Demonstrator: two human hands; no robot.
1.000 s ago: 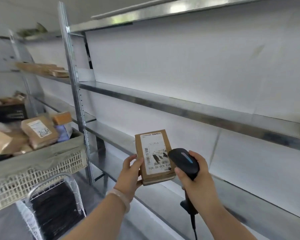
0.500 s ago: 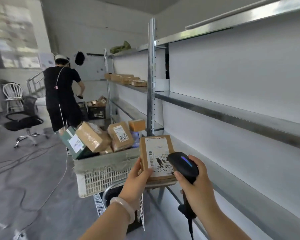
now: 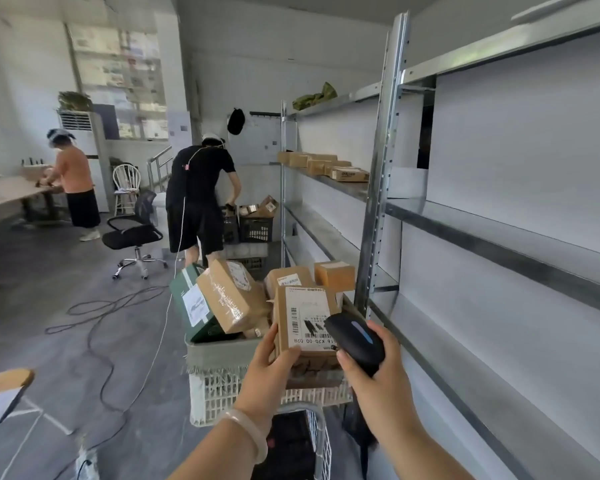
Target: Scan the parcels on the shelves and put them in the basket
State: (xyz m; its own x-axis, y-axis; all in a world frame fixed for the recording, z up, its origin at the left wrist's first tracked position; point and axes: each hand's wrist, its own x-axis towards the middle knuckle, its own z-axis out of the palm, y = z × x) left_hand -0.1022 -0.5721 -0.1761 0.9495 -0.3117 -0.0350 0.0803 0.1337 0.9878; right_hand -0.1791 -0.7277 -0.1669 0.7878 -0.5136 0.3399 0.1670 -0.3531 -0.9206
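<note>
Both hands are full: the left hand [image 3: 271, 372] grips the lower left edge of a brown parcel [image 3: 305, 327], thumb laid on its label, while the right hand [image 3: 378, 386] is curled round a black scanner [image 3: 355, 341] whose head overlaps the label's lower right corner. The parcel stands upright, label toward the camera, just above the near rim of the white basket [image 3: 222, 393], which is heaped with other boxes. To do this step well, I would keep thumb and scanner head clear of the barcode, then set the parcel flat in a gap (the pile looks ready to slide). The scanner's window, the trigger finger and the basket space behind the parcel are hidden, and the label's print is too blurred to read.
</note>
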